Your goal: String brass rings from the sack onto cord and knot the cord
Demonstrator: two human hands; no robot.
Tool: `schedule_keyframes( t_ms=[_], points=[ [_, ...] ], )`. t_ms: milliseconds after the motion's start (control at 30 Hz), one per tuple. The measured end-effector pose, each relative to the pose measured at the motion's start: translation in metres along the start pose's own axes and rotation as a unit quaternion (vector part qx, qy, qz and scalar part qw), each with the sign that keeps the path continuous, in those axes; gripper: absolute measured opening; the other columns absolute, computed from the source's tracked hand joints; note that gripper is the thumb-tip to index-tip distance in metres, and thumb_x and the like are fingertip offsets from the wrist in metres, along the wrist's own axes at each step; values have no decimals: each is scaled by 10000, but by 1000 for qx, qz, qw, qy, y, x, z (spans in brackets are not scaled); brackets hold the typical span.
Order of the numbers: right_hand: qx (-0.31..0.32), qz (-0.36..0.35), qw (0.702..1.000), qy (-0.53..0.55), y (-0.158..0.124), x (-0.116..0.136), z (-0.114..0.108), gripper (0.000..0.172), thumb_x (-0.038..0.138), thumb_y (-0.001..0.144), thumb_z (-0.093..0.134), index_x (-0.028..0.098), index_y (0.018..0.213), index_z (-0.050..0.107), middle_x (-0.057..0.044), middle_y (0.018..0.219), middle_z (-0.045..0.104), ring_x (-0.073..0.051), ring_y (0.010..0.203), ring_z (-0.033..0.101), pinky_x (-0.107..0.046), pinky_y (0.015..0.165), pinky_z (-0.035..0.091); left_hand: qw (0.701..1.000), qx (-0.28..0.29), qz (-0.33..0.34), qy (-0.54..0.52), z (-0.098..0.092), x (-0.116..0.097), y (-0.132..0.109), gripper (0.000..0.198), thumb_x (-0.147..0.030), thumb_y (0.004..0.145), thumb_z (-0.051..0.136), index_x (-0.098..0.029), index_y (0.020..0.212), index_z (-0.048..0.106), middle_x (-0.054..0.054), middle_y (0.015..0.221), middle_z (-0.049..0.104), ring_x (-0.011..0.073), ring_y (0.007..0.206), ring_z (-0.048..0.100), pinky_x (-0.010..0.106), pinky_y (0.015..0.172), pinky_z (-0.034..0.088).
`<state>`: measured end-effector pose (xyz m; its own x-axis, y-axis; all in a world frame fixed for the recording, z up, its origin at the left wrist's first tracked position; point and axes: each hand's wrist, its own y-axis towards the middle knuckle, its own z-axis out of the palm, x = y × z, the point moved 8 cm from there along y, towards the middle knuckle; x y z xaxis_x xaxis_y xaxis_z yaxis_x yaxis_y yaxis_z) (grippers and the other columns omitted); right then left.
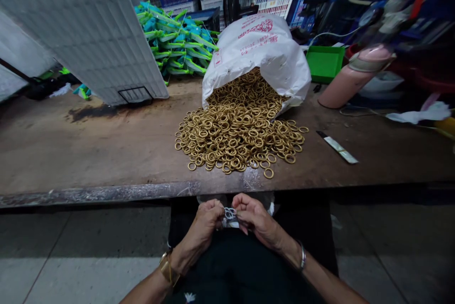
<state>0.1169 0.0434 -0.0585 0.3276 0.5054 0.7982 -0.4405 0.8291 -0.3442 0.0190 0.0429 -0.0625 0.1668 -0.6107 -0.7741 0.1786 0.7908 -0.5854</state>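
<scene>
In front of my lap, below the table edge, a few pale silvery-white rings (230, 212) sit between my fingertips. My left hand (208, 217) pinches them from the left, thumb and fingers pressed together. From the other side my right hand (256, 218) grips them, its fingers curled. Something pale and shiny, perhaps plastic, shows just beneath the rings, but I cannot make it out. On the table beyond lies a heap of gold-coloured rings (234, 140), spilling from the mouth of a white woven sack (263, 48) with red print.
A cutter-like tool with a pale handle (340, 150) lies right of the heap. Farther back are a green tray (325, 63), a pink bottle (355, 76), a tilted grey panel (106, 33) and a green-and-turquoise pile (181, 45). The wooden table's front edge (106, 194) is worn.
</scene>
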Motion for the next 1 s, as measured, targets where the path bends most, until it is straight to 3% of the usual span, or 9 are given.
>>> schedule_keyframes(
  t_ms=[100,267,367,500,600,767,867,1000],
  points=[
    [0,0,996,-84,-2,-5,-7,184,281,680,596,181,793,491,76,551,447,-55,445,379,-159,386,336,1000,-14,7,-11,-3,-3,0,158,-207,556,512,-180,497,367,-82,458,304,40,405,234,193,408,212],
    [-63,-64,975,-202,-1,2,-18,271,302,706,587,191,934,492,66,631,456,-59,477,411,-175,431,371,1000,-22,15,7,-5,-4,-1,160,-218,572,514,-182,511,370,-81,467,307,44,409,234,194,412,223],
    [-76,-123,936,-320,-1,19,-13,348,257,707,593,194,1040,514,20,773,505,-62,527,438,-190,477,379,999,-21,25,40,-4,-5,-1,197,-252,596,542,-182,520,373,-84,461,307,46,420,234,193,423,211],
    [-30,-193,876,-441,1,32,5,135,204,792,481,180,808,612,-7,727,566,-110,651,514,-233,608,404,995,-10,40,90,-2,-9,-3,184,-263,611,551,-177,547,401,-78,472,340,55,446,256,197,441,211],
    [-58,-163,902,-397,6,26,-3,162,206,790,471,174,699,602,4,658,572,-115,639,525,-231,599,402,994,-12,38,105,-3,-10,-3,164,-250,608,538,-176,544,407,-77,471,341,57,447,256,200,441,204],
    [-102,-26,980,-167,11,-1,-19,197,361,774,514,181,712,566,68,486,451,-67,407,409,-185,403,344,997,-2,12,70,-2,-5,-1,148,-219,598,513,-182,533,385,-86,454,304,51,423,218,202,425,178],
    [-113,-15,991,-71,9,-2,-19,234,411,737,558,180,705,539,78,474,442,-53,385,386,-169,374,339,999,7,5,48,0,-2,0,157,-230,597,527,-177,529,396,-81,466,312,50,422,226,202,424,178],
    [-115,-13,991,-63,8,2,-16,269,446,720,574,181,703,533,79,464,455,-50,375,397,-162,364,335,998,47,19,21,3,-4,-1,101,-229,634,532,-148,588,492,-58,493,382,55,438,273,207,448,209]
  ],
)
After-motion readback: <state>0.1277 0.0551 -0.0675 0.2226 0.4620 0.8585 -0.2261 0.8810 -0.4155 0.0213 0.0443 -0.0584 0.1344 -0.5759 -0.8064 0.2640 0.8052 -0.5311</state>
